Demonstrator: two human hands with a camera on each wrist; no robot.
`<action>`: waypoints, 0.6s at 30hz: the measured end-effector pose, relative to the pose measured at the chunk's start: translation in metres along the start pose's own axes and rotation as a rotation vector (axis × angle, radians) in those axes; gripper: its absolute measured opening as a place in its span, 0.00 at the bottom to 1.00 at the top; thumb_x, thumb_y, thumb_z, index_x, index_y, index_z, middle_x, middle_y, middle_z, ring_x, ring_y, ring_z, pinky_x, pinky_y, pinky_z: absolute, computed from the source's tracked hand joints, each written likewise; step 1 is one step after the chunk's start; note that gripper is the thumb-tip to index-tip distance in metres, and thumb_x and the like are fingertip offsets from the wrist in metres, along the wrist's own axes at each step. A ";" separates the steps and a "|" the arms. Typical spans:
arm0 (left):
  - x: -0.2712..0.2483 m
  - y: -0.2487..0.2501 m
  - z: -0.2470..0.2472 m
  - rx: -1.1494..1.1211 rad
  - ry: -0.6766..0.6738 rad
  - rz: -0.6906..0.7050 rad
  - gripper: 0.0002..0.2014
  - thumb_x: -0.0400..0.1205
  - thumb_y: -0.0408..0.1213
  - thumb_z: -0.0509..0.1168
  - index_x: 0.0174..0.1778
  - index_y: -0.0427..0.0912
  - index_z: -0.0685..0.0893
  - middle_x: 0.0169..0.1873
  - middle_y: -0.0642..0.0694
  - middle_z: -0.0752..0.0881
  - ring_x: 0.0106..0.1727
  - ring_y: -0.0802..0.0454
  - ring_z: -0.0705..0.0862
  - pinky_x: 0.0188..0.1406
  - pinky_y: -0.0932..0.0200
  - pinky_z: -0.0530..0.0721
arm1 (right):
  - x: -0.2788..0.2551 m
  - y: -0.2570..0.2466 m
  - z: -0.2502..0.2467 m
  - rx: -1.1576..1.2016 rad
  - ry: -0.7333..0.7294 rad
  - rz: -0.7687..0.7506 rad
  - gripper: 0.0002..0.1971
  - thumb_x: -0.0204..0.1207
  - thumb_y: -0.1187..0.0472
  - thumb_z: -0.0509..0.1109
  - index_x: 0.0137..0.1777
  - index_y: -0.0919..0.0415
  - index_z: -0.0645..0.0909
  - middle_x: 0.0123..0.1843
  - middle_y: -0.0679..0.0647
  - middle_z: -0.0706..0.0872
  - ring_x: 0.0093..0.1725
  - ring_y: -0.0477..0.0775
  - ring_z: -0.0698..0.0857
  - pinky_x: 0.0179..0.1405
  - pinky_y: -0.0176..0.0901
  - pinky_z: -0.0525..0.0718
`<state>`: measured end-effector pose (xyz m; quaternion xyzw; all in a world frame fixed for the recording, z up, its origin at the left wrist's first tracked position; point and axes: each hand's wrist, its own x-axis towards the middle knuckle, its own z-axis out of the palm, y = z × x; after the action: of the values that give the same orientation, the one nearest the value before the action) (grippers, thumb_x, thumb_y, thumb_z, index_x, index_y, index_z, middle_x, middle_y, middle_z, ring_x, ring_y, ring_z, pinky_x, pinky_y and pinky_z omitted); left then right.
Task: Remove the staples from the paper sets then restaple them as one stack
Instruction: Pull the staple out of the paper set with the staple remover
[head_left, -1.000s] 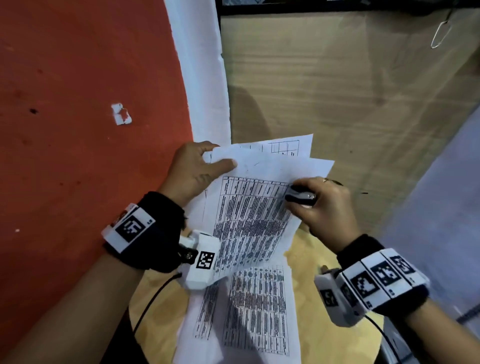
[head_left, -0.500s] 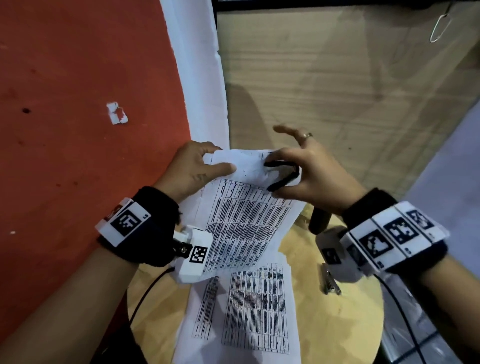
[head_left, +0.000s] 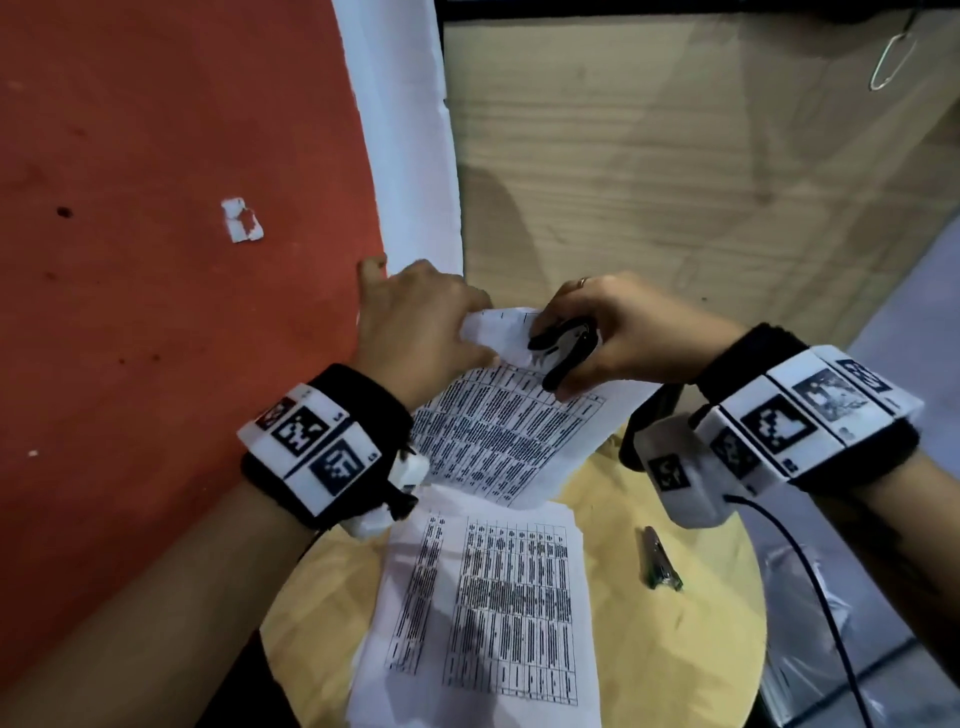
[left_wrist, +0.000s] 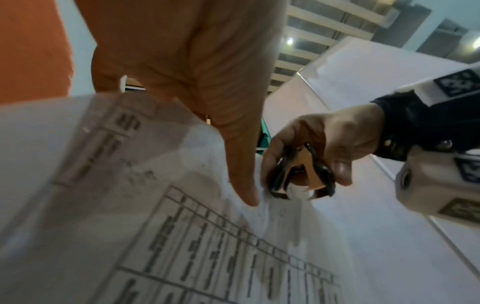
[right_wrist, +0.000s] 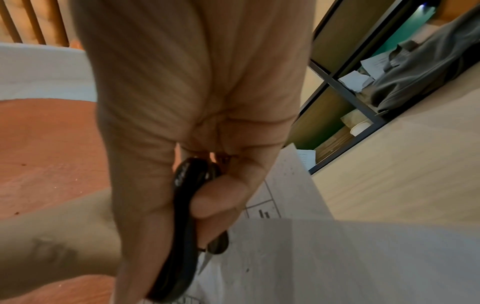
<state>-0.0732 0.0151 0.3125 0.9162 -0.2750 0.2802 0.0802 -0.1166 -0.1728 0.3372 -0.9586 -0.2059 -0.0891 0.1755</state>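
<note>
Black staple remover (head_left: 563, 349) pinched in right hand (head_left: 631, 332); left hand (head_left: 421, 322) pinches paper set (head_left: 511, 436), hiding its corner.

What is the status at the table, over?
Left hand pinches the held paper set at its top corner. Right hand grips the staple remover there. Second set and stapler wait on the table.

An office-like room or study corner: printed table sheets (head_left: 483, 608) lie on a small round wooden table (head_left: 670, 649) set against a wood-panel wall (head_left: 675, 182). Dark-framed shelving (right_wrist: 345, 90) holds loose papers and cups, and a slatted ceiling with lights (left_wrist: 311, 30) hangs overhead.
</note>
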 end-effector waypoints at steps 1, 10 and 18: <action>0.001 0.005 -0.002 -0.047 -0.008 -0.002 0.16 0.70 0.61 0.72 0.46 0.55 0.86 0.39 0.54 0.85 0.51 0.49 0.79 0.64 0.47 0.61 | -0.001 -0.001 -0.001 0.013 -0.001 -0.001 0.24 0.54 0.60 0.86 0.52 0.59 0.87 0.46 0.50 0.85 0.47 0.51 0.85 0.50 0.48 0.81; 0.001 -0.005 0.000 -0.731 -0.239 -0.047 0.08 0.64 0.52 0.73 0.20 0.61 0.83 0.15 0.58 0.76 0.20 0.66 0.71 0.27 0.60 0.67 | -0.023 0.007 0.012 0.104 0.318 -0.129 0.25 0.53 0.56 0.81 0.53 0.62 0.87 0.57 0.58 0.81 0.57 0.51 0.81 0.57 0.43 0.79; -0.002 -0.002 -0.003 -0.973 -0.304 -0.196 0.03 0.72 0.32 0.76 0.37 0.36 0.90 0.32 0.41 0.87 0.30 0.57 0.80 0.36 0.60 0.75 | -0.034 -0.009 0.038 -0.298 0.653 -0.288 0.18 0.62 0.62 0.75 0.53 0.62 0.86 0.53 0.58 0.86 0.44 0.62 0.87 0.32 0.51 0.85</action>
<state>-0.0745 0.0186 0.3138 0.8247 -0.2950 -0.0251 0.4820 -0.1473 -0.1637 0.2968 -0.8559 -0.2564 -0.4425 0.0766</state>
